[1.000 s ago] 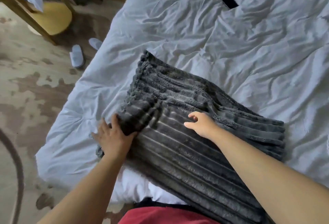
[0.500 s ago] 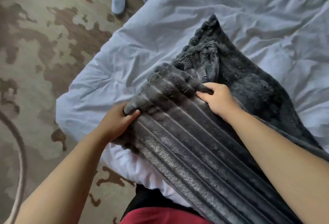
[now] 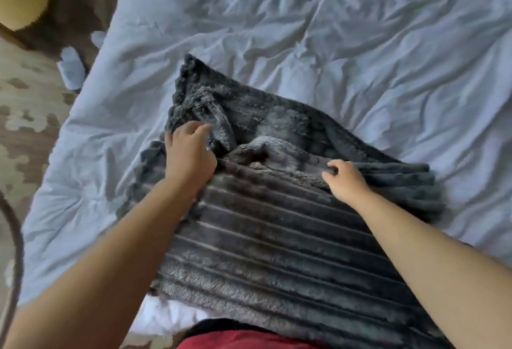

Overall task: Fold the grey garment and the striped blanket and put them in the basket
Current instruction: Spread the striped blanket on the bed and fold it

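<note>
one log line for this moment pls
step: folding striped blanket | left hand: grips folded edge | right hand: pinches same edge | surface: bed

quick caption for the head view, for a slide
A person's left hand and right hand grip a striped blanket mid-fold on a rumpled white bed.

Dark grey ribbed striped blanket (image 3: 277,238), pale blue-white sheet (image 3: 360,44)

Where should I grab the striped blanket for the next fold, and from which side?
Grip the striped blanket at the thick far edge of its ribbed top layer, near both ends, reaching over from the near side. That edge stands up as a lip; the left hand and right hand curl on it. The corner beyond the left hand is bunched.
</note>
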### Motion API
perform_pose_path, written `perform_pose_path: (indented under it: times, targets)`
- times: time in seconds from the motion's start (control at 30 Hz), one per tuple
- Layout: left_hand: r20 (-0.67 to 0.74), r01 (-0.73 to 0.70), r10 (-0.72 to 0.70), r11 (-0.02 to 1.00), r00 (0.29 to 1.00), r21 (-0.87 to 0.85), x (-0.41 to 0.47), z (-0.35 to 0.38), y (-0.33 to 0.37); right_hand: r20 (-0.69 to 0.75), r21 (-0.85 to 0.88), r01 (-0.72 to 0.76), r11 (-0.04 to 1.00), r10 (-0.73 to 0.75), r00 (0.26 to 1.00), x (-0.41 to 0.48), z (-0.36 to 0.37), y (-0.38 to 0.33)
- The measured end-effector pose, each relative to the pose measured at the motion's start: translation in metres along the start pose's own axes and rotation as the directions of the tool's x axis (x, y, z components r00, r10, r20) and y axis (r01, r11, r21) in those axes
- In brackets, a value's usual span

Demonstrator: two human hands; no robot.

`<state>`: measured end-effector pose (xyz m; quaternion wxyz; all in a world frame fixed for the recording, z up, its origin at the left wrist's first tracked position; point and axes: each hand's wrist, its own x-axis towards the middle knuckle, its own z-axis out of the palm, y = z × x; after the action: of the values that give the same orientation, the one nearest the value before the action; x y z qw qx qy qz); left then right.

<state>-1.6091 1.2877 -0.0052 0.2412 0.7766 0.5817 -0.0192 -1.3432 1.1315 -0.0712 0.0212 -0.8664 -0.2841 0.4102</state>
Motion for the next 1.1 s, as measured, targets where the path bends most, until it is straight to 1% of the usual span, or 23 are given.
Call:
perform_pose_path:
  times: [0.07,0.1,0.17,0.27,0.33,0.37,0.43,0.47,0.5,0.53,0.57,0.6,0.63,0.67,0.7,0.73,0.8,0.87,0.9,0.93,1.0,1.03,1.1]
  targets:
    - [0.142,-0.173,0.164,0.983,0.976,0.059,0.018,0.018,0.035,-0.044,0.017,-0.1,0.995,0.101,0.994,0.002,-0.022,0.044]
    - [0.241,-0.214,0.193,0.975,0.951,0.062,0.026,0.029,0.051,-0.064,0.015,-0.126,0.992,0.126,0.99,0.003,-0.029,0.061]
    - [0.4,-0.269,0.203,0.956,0.894,0.116,0.037,0.053,0.075,-0.115,-0.008,-0.133,0.991,0.131,0.985,0.006,-0.039,0.091]
    - [0.511,-0.296,0.123,0.916,0.851,0.272,0.048,0.084,0.094,-0.172,-0.033,-0.079,0.996,0.072,0.982,0.013,-0.047,0.116]
    - [0.529,-0.279,0.041,0.883,0.848,0.378,0.054,0.094,0.098,-0.101,0.002,-0.044,0.999,0.044,0.994,0.018,-0.05,0.121]
    - [0.53,-0.279,0.02,0.866,0.848,0.414,0.057,0.096,0.099,-0.017,0.006,-0.031,0.999,0.032,0.999,0.021,-0.052,0.123]
    - [0.531,-0.309,0.022,0.833,0.847,0.458,0.068,0.093,0.101,0.154,-0.07,-0.021,0.997,0.032,0.988,0.028,-0.059,0.129]
    - [0.52,-0.318,0.034,0.824,0.853,0.468,0.075,0.09,0.101,0.164,-0.123,-0.032,0.992,0.052,0.985,0.032,-0.063,0.132]
    - [0.483,-0.31,0.057,0.83,0.874,0.464,0.084,0.085,0.102,0.092,-0.159,-0.062,0.985,0.077,0.993,0.036,-0.069,0.135]
    - [0.418,-0.293,0.097,0.852,0.903,0.435,0.093,0.081,0.102,-0.044,-0.161,-0.103,0.982,0.097,0.994,0.04,-0.075,0.139]
    - [0.33,-0.28,0.15,0.876,0.932,0.392,0.101,0.077,0.103,-0.206,-0.134,-0.146,0.98,0.117,0.971,0.043,-0.081,0.144]
    - [0.237,-0.286,0.21,0.887,0.949,0.361,0.107,0.075,0.106,-0.349,-0.112,-0.18,0.977,0.131,0.928,0.046,-0.087,0.148]
    - [0.173,-0.31,0.264,0.882,0.949,0.355,0.113,0.075,0.11,-0.449,-0.109,-0.2,0.974,0.131,0.884,0.049,-0.091,0.152]
    - [0.164,-0.34,0.3,0.867,0.94,0.364,0.117,0.076,0.114,-0.509,-0.124,-0.211,0.97,0.12,0.852,0.053,-0.094,0.154]
    - [0.215,-0.372,0.31,0.848,0.926,0.377,0.121,0.079,0.118,-0.515,-0.145,-0.218,0.965,0.114,0.849,0.057,-0.096,0.155]
    - [0.297,-0.404,0.303,0.831,0.906,0.382,0.124,0.083,0.12,-0.469,-0.166,-0.216,0.962,0.116,0.876,0.062,-0.096,0.156]
    - [0.444,-0.45,0.28,0.824,0.851,0.345,0.13,0.09,0.122,-0.277,-0.138,-0.187,0.973,0.143,0.95,0.069,-0.095,0.159]
    - [0.516,-0.458,0.259,0.834,0.816,0.307,0.136,0.092,0.119,-0.083,-0.069,-0.18,0.981,0.174,0.981,0.071,-0.096,0.16]
    - [0.531,-0.456,0.248,0.836,0.81,0.306,0.138,0.092,0.119,-0.013,-0.074,-0.188,0.979,0.188,0.982,0.071,-0.098,0.16]
    - [0.54,-0.457,0.242,0.835,0.806,0.307,0.139,0.089,0.119,0.048,-0.119,-0.195,0.974,0.202,0.978,0.071,-0.101,0.161]
    - [0.56,-0.505,0.295,0.821,0.774,0.266,0.136,0.082,0.124,0.174,-0.271,-0.199,0.942,0.251,0.952,0.064,-0.106,0.159]
    - [0.582,-0.553,0.337,0.798,0.74,0.24,0.133,0.077,0.128,0.216,-0.321,-0.192,0.928,0.269,0.939,0.06,-0.108,0.158]
    - [0.639,-0.642,0.4,0.742,0.657,0.195,0.122,0.067,0.136,0.242,-0.357,-0.17,0.918,0.267,0.933,0.051,-0.114,0.155]
